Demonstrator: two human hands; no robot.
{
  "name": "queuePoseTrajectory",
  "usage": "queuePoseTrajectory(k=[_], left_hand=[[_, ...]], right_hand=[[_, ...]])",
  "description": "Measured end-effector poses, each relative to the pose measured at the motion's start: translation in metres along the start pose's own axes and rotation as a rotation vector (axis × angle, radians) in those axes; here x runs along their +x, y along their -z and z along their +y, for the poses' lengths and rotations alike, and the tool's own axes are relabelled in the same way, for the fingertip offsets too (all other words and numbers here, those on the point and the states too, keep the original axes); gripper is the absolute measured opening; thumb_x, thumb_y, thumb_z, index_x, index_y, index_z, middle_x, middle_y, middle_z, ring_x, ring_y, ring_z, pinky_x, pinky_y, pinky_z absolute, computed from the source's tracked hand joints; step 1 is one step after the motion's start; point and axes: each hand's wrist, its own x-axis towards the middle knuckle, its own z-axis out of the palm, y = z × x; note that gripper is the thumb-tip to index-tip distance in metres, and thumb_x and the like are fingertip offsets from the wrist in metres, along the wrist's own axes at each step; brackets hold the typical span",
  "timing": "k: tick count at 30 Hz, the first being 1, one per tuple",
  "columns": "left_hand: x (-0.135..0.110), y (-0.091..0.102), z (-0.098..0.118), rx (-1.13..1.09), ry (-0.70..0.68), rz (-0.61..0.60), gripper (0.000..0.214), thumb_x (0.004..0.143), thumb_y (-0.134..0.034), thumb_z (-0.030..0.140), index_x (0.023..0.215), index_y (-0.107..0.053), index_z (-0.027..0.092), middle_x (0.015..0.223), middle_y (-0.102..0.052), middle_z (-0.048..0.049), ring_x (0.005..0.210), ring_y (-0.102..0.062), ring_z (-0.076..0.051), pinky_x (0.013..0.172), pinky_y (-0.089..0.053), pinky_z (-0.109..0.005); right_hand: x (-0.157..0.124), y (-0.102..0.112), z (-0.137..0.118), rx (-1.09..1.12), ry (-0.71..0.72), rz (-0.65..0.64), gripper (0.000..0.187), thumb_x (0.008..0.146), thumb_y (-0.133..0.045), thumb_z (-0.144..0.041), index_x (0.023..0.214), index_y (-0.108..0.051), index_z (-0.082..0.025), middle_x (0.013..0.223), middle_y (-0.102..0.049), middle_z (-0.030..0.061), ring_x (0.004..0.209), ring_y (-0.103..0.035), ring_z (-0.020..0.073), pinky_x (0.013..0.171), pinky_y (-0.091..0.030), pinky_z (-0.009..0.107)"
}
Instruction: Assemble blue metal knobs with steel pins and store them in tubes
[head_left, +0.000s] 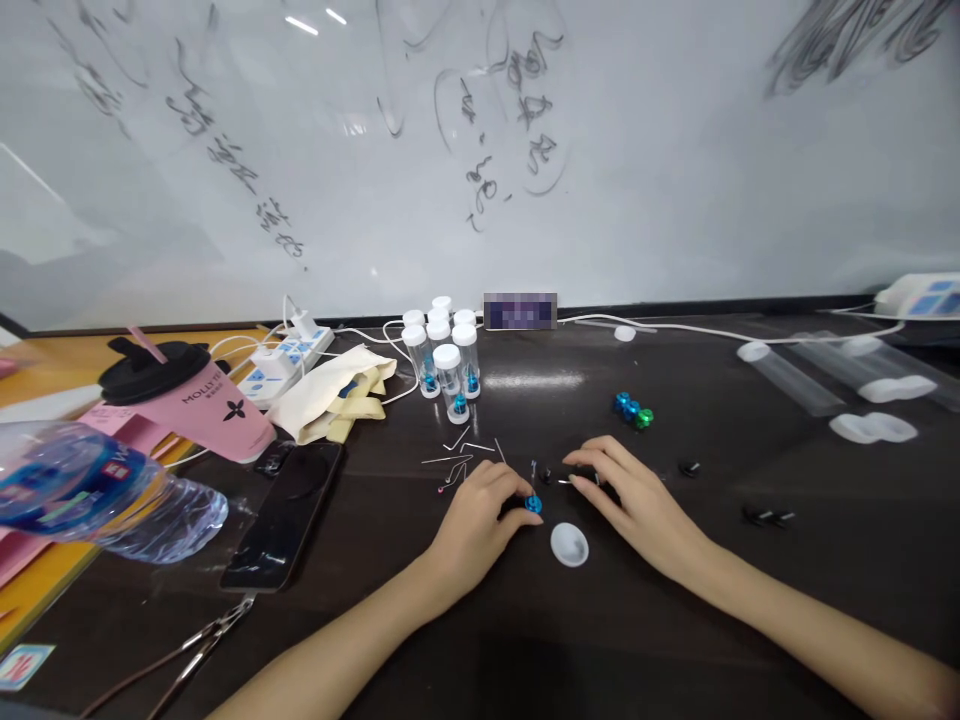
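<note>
Dark counter (525,640): just beyond the white cap (569,544), my left hand (480,515) pinches a blue bead (533,504); the grip of my right hand (634,495) I cannot tell.

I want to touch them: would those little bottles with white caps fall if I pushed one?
Probably. The little bottles stand tall and narrow, so one likely tips. They stand close together, so neighbours may topple too. Being round, a fallen one might roll.
</note>
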Motion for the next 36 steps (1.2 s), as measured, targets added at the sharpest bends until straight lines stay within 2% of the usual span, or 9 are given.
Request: queuePoseTrajectory(k=[6,10,15,17,20,24,28,31,36], left_hand=[[0.001,0.007,0.006,-0.731,0.229,0.051,0.010,0.079,-0.069,0.025,0.080,-0.069,0.015,0.090,-0.071,-0.0062,0.061,-0.059,-0.012,0.064,-0.049,-0.026],[0.002,0.005,0.007,-0.988,0.308,0.050,0.021,0.080,-0.069,0.023,0.097,-0.070,0.012,0.091,-0.072,-0.0097,0.069,-0.066,-0.014,0.068,-0.053,-0.025],[0.006,-0.002,0.004,-1.086,0.359,0.063,0.023,0.078,-0.073,0.022,0.098,-0.070,0.010,0.096,-0.072,-0.0115,0.073,-0.069,-0.015,0.072,-0.055,-0.025],[0.011,-0.007,0.003,-1.126,0.373,0.077,0.026,0.076,-0.075,0.022,0.099,-0.069,0.010,0.093,-0.072,-0.0101,0.072,-0.069,-0.014,0.072,-0.055,-0.025],[0.019,-0.015,0.003,-1.222,0.389,0.116,0.027,0.076,-0.076,0.023,0.099,-0.068,0.012,0.087,-0.072,-0.0073,0.067,-0.067,-0.011,0.069,-0.053,-0.021],[0.022,-0.021,0.005,-1.280,0.376,0.116,0.021,0.074,-0.077,0.021,0.091,-0.067,0.012,0.086,-0.072,-0.0061,0.066,-0.066,-0.010,0.067,-0.053,-0.020],[0.016,-0.018,0.007,-1.245,0.357,0.099,0.022,0.070,-0.080,0.018,0.087,-0.066,0.013,0.094,-0.073,-0.0070,0.069,-0.067,-0.011,0.069,-0.053,-0.022],[0.011,-0.016,0.008,-1.255,0.366,0.111,0.022,0.071,-0.079,0.019,0.089,-0.068,0.014,0.093,-0.074,-0.0060,0.073,-0.068,-0.012,0.078,-0.054,-0.024],[0.007,-0.018,0.004,-1.293,0.402,0.137,0.014,0.077,-0.075,0.022,0.086,-0.071,0.013,0.088,-0.074,-0.0063,0.075,-0.070,-0.014,0.078,-0.056,-0.025]], right_hand=[[0.012,-0.010,-0.006,0.021,0.047,0.003,0.018,0.094,-0.051,-0.025,0.110,-0.060,-0.025,0.105,-0.057,0.0070,0.097,-0.059,0.0226,0.084,-0.052,0.039],[0.020,-0.013,-0.006,0.040,0.121,-0.016,0.014,0.095,-0.048,-0.019,0.095,-0.062,-0.023,0.099,-0.057,0.0062,0.093,-0.059,0.0213,0.081,-0.050,0.038],[0.014,-0.012,-0.003,0.197,0.093,0.081,0.009,0.096,-0.047,-0.019,0.088,-0.051,-0.022,0.110,-0.059,0.0077,0.101,-0.060,0.0209,0.084,-0.050,0.037],[0.010,-0.013,-0.001,0.279,0.066,0.079,0.009,0.096,-0.045,-0.019,0.088,-0.047,-0.023,0.109,-0.061,0.0071,0.094,-0.063,0.0184,0.079,-0.052,0.033],[0.007,-0.012,-0.001,0.327,0.058,0.031,0.009,0.098,-0.043,-0.019,0.092,-0.048,-0.023,0.096,-0.064,0.0048,0.077,-0.064,0.0152,0.069,-0.052,0.029],[0.008,-0.008,-0.002,0.311,0.126,0.028,0.018,0.099,-0.040,-0.019,0.092,-0.056,-0.023,0.089,-0.059,0.0042,0.076,-0.062,0.0155,0.068,-0.051,0.030],[0.007,-0.005,-0.002,0.314,0.165,0.064,0.022,0.098,-0.043,-0.019,0.100,-0.064,-0.025,0.098,-0.056,0.0061,0.073,-0.062,0.0151,0.063,-0.054,0.028],[0.005,-0.005,-0.001,0.290,0.206,0.125,0.026,0.095,-0.050,-0.018,0.110,-0.067,-0.029,0.102,-0.057,0.0065,0.086,-0.064,0.0194,0.068,-0.056,0.031],[0.004,-0.007,-0.001,0.314,0.222,0.147,0.048,0.096,-0.041,-0.010,0.137,-0.049,-0.035,0.112,-0.052,0.0070,0.086,-0.064,0.0158,0.074,-0.058,0.031]])
